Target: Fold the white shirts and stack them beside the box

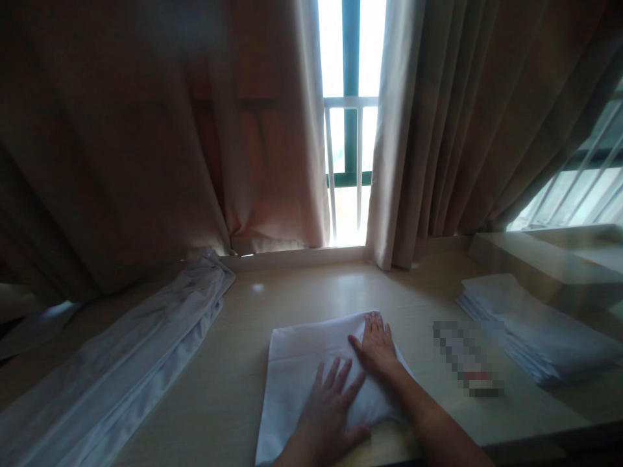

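Note:
A folded white cloth (296, 360) lies flat on the pale wooden table in front of me. My left hand (333, 405) rests on its lower middle part with the fingers spread. Near the cloth's far right corner, my right hand (377, 344) presses down with its palm flat and its thumb held apart. Neither hand grips anything. The near right part of the cloth is partly covered by my hands and forearms.
Long white fabric (160, 344) lies in layers along the table's (233, 370) left side. To the right sit a stack of folded white cloths (535, 324), a blurred-out item (464, 360) and a pale box-like piece (545, 259). Curtains (272, 162) and a barred window (353, 130) stand behind.

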Tool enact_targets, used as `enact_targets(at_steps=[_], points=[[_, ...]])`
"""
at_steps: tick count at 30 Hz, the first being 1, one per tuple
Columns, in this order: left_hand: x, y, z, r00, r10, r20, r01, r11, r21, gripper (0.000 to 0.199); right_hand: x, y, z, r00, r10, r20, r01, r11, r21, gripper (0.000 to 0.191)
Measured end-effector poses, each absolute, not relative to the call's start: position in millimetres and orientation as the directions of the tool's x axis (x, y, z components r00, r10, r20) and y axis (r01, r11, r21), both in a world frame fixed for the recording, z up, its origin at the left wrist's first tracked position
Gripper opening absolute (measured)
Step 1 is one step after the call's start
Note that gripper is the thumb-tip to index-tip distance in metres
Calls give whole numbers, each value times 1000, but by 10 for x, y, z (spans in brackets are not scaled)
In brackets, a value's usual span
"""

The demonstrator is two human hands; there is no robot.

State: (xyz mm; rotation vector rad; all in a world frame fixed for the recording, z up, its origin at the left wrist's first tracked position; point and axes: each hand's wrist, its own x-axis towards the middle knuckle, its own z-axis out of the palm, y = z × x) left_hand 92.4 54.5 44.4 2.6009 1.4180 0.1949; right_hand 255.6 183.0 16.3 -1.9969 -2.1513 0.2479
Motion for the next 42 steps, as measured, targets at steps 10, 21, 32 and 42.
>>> enact_targets(at_steps=[10,21,32,42], points=[[919,541,415,520,853,44,820,-513,254,86,2462,2041,140,83,994,74,960,-60,-273,81],[902,518,419,506,860,70,822,-505,263,87,2805,2210,220,382,902,199,758,-183,-626,51],[898,523,415,510,858,55,822,-505,265,87,2975,2420,225,359,928,105,712,-199,-673,51],[901,532,396,504,861,71,820,-503,271,85,3038,2357,145,247,947,208,759,-55,-649,73]])
